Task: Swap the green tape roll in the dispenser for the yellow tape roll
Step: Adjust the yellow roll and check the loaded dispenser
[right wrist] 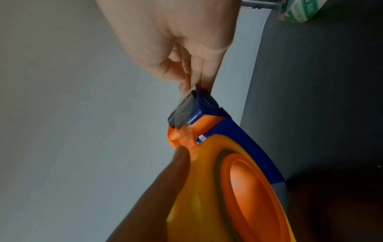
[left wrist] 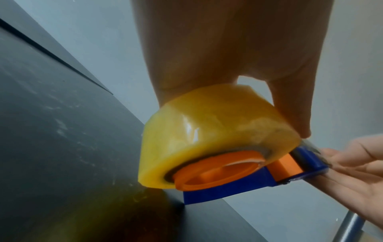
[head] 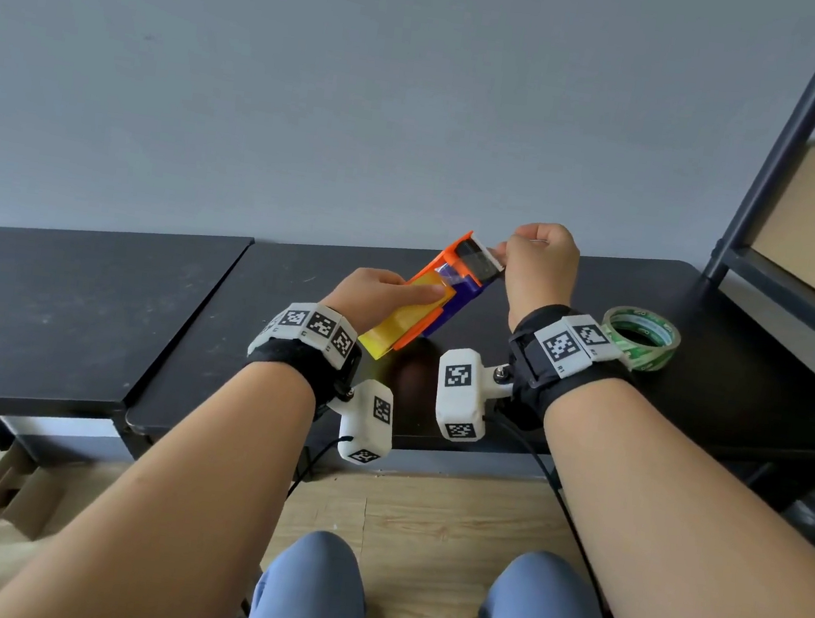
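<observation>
Now the yellow tape roll (left wrist: pixel 207 131) sits on the dispenser (head: pixel 454 289), both hands on it

Left hand (head: pixel 376 297) grasps the roll, thumb along its face, tilted above the black table (head: pixel 88 300); right hand (head: pixel 541 268) pinches the clear tape end at the dispenser's front edge; green tape roll (head: pixel 642 337) lies flat beside the right wrist

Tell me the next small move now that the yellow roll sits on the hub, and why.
Probably draw the tape end across the cutter and press it down. The yellow tape roll is already seated on the dispenser, held by the left hand, the right hand pinches at the cutter end, and the green tape roll lies aside on the table.
</observation>
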Demonstrator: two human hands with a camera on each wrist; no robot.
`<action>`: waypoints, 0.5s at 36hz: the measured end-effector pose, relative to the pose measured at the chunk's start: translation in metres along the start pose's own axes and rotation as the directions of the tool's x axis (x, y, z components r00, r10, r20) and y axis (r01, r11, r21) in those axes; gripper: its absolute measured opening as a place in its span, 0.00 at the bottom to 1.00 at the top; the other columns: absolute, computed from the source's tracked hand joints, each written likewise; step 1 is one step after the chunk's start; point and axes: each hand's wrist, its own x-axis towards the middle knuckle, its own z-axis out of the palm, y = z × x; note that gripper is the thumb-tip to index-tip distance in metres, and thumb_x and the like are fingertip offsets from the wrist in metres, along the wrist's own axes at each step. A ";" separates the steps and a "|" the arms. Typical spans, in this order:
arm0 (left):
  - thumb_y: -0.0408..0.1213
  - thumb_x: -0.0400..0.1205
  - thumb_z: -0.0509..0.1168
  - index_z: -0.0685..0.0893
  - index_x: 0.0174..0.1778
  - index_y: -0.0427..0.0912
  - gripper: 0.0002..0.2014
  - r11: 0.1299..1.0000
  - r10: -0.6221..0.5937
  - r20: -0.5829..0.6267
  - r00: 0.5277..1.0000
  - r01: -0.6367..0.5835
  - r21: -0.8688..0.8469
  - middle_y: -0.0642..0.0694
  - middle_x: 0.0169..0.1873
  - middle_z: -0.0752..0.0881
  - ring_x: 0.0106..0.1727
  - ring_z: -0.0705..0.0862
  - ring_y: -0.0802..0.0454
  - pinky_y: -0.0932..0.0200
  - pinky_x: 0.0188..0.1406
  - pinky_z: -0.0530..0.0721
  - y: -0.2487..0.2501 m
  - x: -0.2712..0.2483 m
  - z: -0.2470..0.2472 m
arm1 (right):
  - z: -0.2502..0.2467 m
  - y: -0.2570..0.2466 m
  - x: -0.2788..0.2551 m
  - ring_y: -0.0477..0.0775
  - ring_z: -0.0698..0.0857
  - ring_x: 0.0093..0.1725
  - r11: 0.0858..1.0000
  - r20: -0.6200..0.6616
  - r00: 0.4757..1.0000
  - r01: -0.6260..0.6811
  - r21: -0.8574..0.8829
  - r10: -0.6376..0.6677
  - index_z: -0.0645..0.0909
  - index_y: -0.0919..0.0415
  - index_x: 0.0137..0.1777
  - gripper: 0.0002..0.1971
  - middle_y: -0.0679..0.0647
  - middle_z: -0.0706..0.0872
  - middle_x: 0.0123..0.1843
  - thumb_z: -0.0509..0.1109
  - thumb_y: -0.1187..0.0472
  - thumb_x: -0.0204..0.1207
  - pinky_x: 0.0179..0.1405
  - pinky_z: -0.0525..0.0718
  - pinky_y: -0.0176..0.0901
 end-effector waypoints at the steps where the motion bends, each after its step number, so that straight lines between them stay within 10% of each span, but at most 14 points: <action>1: 0.59 0.77 0.68 0.86 0.61 0.43 0.25 1.000 -0.004 -0.005 1.000 0.004 0.005 0.45 0.54 0.87 0.54 0.84 0.48 0.55 0.52 0.79 0.001 0.000 0.001 | 0.000 0.000 0.000 0.53 0.90 0.47 1.000 -0.003 1.000 -0.003 0.001 0.003 0.80 0.62 0.53 0.12 0.58 0.89 0.51 0.58 0.70 0.74 0.41 0.86 0.43; 18: 0.64 0.79 0.62 0.85 0.56 0.44 0.26 0.997 0.024 -0.097 0.995 -0.017 0.072 0.51 0.41 0.84 0.39 0.81 0.58 0.62 0.35 0.75 0.005 0.010 0.009 | 0.000 0.001 0.000 0.50 0.87 0.41 1.000 -0.019 1.000 -0.012 -0.009 0.012 0.79 0.63 0.52 0.13 0.58 0.89 0.48 0.56 0.74 0.75 0.33 0.79 0.37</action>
